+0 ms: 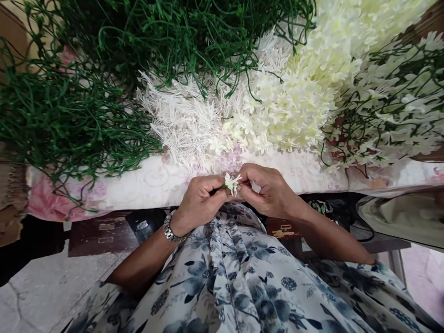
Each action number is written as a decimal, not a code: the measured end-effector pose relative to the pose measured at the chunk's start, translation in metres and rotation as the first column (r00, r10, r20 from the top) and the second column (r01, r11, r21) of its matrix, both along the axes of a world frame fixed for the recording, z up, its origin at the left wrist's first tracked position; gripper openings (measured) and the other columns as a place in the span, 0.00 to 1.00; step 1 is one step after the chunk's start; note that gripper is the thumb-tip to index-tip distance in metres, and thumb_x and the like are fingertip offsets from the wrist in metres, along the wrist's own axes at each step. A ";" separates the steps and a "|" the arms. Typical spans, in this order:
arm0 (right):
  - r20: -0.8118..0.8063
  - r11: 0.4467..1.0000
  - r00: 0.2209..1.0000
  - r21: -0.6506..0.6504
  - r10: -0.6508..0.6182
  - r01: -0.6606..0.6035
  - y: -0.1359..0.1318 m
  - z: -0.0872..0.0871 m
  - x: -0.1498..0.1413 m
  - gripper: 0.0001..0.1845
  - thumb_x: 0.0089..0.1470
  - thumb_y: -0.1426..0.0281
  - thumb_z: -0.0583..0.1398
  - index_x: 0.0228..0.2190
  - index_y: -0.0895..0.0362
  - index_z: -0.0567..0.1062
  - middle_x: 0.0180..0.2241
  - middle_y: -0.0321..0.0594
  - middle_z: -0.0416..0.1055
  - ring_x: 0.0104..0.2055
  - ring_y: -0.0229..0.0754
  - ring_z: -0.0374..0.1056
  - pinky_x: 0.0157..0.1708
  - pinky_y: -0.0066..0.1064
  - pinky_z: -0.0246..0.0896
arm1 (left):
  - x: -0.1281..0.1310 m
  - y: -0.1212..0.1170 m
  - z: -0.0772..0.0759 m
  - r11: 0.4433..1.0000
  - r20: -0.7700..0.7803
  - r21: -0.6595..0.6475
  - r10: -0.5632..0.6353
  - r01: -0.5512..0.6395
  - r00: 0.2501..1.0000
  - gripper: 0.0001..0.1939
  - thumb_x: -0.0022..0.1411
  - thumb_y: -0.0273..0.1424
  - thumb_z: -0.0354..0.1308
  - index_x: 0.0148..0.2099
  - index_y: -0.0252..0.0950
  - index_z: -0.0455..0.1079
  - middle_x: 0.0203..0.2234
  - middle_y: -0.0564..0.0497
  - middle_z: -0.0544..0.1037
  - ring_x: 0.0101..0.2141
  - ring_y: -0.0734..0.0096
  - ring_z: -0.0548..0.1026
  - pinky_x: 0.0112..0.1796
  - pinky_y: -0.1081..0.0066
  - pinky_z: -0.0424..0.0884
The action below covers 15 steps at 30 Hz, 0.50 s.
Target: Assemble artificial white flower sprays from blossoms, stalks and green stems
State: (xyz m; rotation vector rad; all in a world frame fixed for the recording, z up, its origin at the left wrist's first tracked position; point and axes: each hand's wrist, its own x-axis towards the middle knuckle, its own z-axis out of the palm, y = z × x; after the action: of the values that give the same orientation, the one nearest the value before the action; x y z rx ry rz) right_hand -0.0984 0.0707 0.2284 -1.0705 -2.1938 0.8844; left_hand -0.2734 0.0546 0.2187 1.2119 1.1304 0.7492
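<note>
A small white artificial flower (231, 183) is held between my hands, close to the table's front edge. My left hand (203, 199), with a metal watch at the wrist, is closed in a pinch on its green plastic stem (218, 188). From the other side, my right hand (268, 189) pinches at the blossom's open end; the exact bit between thumb and forefinger is hard to make out. Just beyond lie loose pale-yellow and white blossoms (277, 115) and a heap of thin white plastic pieces (187, 122).
Green plastic stems (76, 120) are piled at the left and back. Finished-looking white flowers on stems (398, 106) lie at the right. Beneath everything is a floral tablecloth (138, 189). A cardboard box (12, 199) stands at the left edge.
</note>
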 end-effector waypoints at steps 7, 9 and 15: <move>-0.045 1.000 0.999 -0.018 -0.022 0.021 -0.001 -0.002 0.001 0.06 0.50 0.79 0.54 0.26 0.57 0.65 0.22 0.30 0.60 0.23 0.29 0.54 0.23 0.21 0.50 | 0.001 0.001 0.001 0.999 0.000 0.018 0.033 -0.033 0.999 0.12 0.51 0.30 0.57 0.18 0.33 0.65 0.14 0.56 0.62 0.20 0.78 0.60 0.23 0.77 0.59; -0.080 0.999 0.996 -0.007 -0.047 0.047 -0.002 -0.003 0.002 0.05 0.50 0.79 0.54 0.27 0.58 0.66 0.23 0.31 0.61 0.24 0.29 0.56 0.24 0.22 0.52 | 0.001 0.000 -0.001 0.999 0.006 0.021 0.032 -0.032 0.999 0.10 0.51 0.29 0.57 0.20 0.32 0.66 0.16 0.56 0.63 0.20 0.79 0.60 0.23 0.77 0.58; -0.155 0.992 0.987 0.109 -0.053 0.070 -0.008 -0.004 0.004 0.04 0.54 0.77 0.54 0.30 0.58 0.68 0.26 0.36 0.64 0.28 0.32 0.60 0.27 0.25 0.56 | 0.009 -0.005 -0.006 0.954 0.290 -0.202 0.274 -0.221 0.917 0.10 0.50 0.35 0.61 0.24 0.32 0.70 0.15 0.56 0.65 0.18 0.81 0.58 0.21 0.77 0.56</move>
State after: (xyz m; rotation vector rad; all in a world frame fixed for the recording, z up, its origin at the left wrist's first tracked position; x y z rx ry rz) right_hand -0.0943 0.0622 0.2243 -0.9780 -2.0488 0.7769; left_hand -0.2646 0.0498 0.2132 0.7813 1.0650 0.9839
